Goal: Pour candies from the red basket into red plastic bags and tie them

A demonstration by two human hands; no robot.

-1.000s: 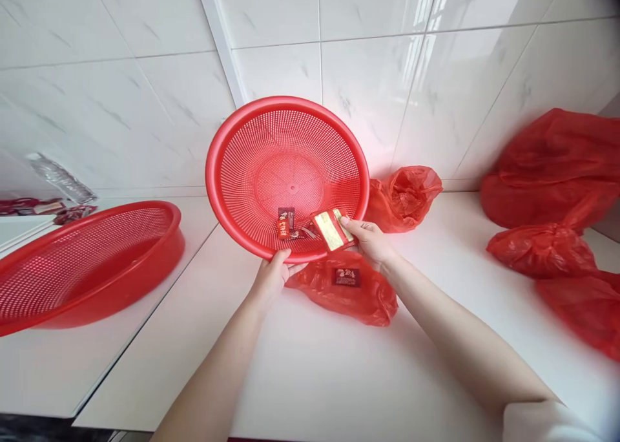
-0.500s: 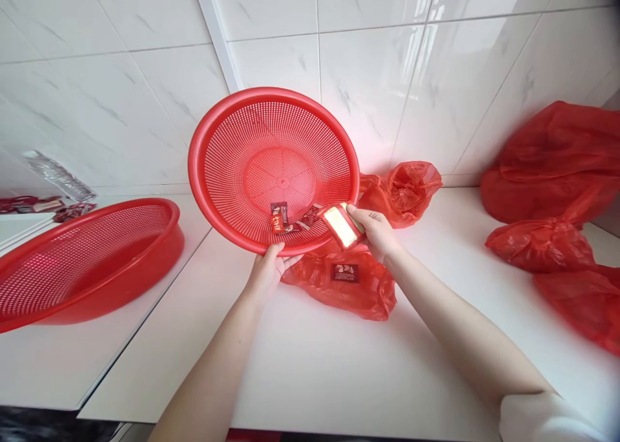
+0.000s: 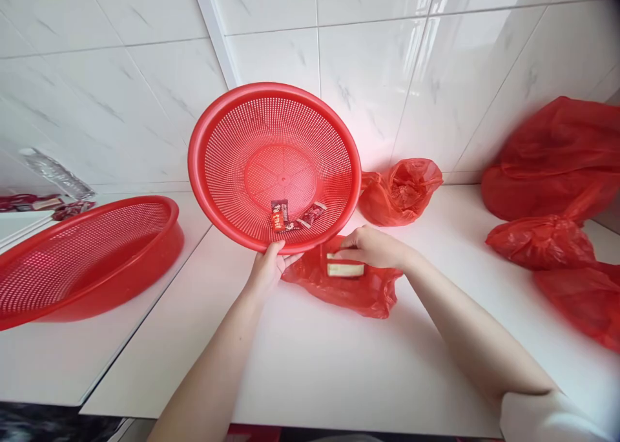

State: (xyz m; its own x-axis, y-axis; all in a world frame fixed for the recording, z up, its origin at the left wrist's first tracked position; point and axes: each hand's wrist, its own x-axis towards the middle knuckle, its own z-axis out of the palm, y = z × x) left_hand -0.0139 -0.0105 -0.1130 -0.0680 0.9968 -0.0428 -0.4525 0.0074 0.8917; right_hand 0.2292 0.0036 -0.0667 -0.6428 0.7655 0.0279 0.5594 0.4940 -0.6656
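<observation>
My left hand [image 3: 269,265] grips the near rim of a red plastic colander [image 3: 203,203], thumb over the rim, and holds it tilted so its inside faces me. Low in the colander lie several small dark-red wrapped snack packets [image 3: 279,216]. Close to the colander's lower right edge, my right hand [image 3: 371,247] reaches down into an opened red plastic bag [image 3: 368,300]. Its fingers are closed at a red-and-cream snack packet [image 3: 345,269] inside the bag's mouth. That hand hides part of the packet and of the bag.
A second red colander [image 3: 159,261] stands at the left on the white tabletop [image 3: 300,377]. Behind the opened bag sits another red bag [image 3: 404,193]; more red bags [image 3: 542,245] lie at the right. Dark-red packets [image 3: 29,203] and a clear plastic wrapper are at the far left, by the tiled wall [image 3: 271,54].
My right hand has moved down from the colander's rim into the opened red bag with the snack packet. My left hand and the colander stay nearly in place.
</observation>
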